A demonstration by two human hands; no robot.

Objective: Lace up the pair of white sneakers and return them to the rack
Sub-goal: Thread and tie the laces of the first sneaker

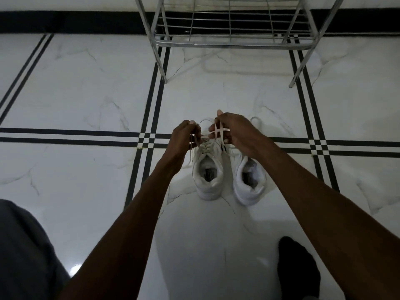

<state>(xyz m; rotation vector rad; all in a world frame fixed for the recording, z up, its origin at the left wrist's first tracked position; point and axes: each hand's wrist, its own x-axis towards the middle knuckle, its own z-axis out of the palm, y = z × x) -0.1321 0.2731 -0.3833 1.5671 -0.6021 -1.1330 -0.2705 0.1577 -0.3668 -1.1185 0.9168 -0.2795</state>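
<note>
At the top centre of the frame a metal rack (232, 37) is seen standing on the marble floor (86, 94), its visible wire shelves bare. Two white sneakers (225, 176) are set side by side on the floor in the middle of the frame, below the rack and well apart from it, heels toward the camera. One lace (218, 132) is stretched between two hands above the left sneaker (207, 180). Both arms are extended forward. The left hand (181, 139) is closed, one strand pinched at its fingertips. The right hand (236, 133) is closed on crossed strands. A dark sock (296, 267) is seen at lower right.
</note>
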